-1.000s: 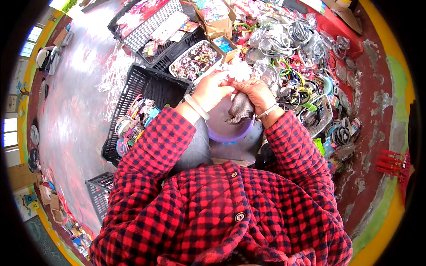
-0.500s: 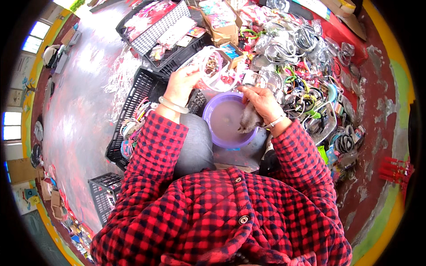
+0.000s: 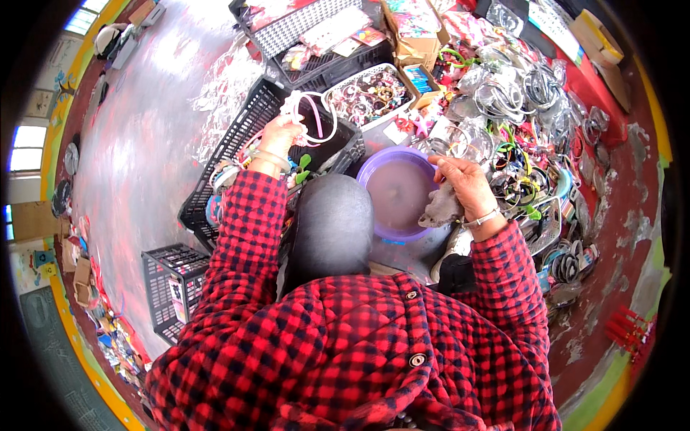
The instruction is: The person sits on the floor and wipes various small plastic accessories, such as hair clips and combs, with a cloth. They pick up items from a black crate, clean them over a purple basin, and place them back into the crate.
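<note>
My left hand (image 3: 279,136) is closed around a bunch of thin white and pink headbands (image 3: 317,118), holding them over the black plastic crate (image 3: 203,200) left of my knee. Loops of the bands stick out past my fingers to the right. At the right rim of a purple basin (image 3: 368,206), my right hand (image 3: 467,185) grips a wet-looking grey cloth (image 3: 441,206). The cloth hangs below my fingers and overlaps the basin's edge. Cloudy greyish water (image 3: 395,190) lies in the basin. Other headbands and a green leaf-shaped piece (image 3: 303,164) show in the crate.
Beyond the basin stands a white basket (image 3: 394,119) of small hair accessories, beside a cardboard box (image 3: 417,49). A heap of headbands and plastic bags (image 3: 503,108) spreads over the right. Further black crates stand far off (image 3: 323,74) and lower left (image 3: 162,287).
My left hand has carried the headbands left, from near the basin to over the black crate. The white basket now shows fully. My right hand still holds the cloth at the basin.
</note>
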Action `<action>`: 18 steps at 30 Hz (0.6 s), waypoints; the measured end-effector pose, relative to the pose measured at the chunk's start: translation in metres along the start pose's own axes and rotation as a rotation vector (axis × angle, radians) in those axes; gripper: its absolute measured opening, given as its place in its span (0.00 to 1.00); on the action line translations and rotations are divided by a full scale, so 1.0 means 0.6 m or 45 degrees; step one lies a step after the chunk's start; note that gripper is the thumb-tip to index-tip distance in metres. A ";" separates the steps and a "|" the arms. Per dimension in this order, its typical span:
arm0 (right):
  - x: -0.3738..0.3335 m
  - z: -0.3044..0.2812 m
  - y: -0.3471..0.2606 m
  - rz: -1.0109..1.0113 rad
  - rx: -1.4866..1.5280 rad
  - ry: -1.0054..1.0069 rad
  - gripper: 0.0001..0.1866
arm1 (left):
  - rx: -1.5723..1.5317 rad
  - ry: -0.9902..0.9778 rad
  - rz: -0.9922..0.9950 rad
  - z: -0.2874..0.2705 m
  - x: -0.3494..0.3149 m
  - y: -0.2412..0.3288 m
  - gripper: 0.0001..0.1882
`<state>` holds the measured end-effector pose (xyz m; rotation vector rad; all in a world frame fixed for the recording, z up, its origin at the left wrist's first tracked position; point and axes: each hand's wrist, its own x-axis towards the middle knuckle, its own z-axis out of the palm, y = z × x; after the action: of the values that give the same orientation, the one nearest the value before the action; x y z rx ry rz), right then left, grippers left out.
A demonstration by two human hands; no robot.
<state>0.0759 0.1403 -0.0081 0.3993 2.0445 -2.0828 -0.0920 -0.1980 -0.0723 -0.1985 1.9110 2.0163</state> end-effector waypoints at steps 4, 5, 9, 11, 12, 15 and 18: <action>0.008 -0.004 0.018 0.011 -0.065 -0.027 0.14 | 0.171 0.082 0.015 -0.040 0.028 -0.059 0.11; 0.009 -0.002 0.017 0.034 -0.074 -0.025 0.13 | 0.312 0.114 0.076 -0.049 0.035 -0.075 0.11; 0.011 -0.001 0.021 0.083 -0.099 -0.030 0.13 | 0.887 0.215 0.306 -0.101 0.073 -0.155 0.10; 0.011 0.000 0.023 0.119 -0.102 -0.018 0.14 | 1.057 0.211 0.410 -0.102 0.081 -0.166 0.10; 0.011 -0.001 0.021 0.156 -0.137 -0.008 0.13 | 1.070 0.167 0.487 -0.100 0.083 -0.173 0.11; 0.014 -0.001 0.027 0.167 -0.171 -0.011 0.13 | 1.376 0.103 0.457 -0.085 0.077 -0.173 0.12; 0.015 0.003 0.031 0.237 -0.124 -0.008 0.13 | 1.467 -0.021 0.288 -0.077 0.078 -0.189 0.14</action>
<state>0.0733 0.1382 -0.0283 0.5427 2.0111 -1.8667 -0.1026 -0.2335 -0.1982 0.3389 2.8004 0.7199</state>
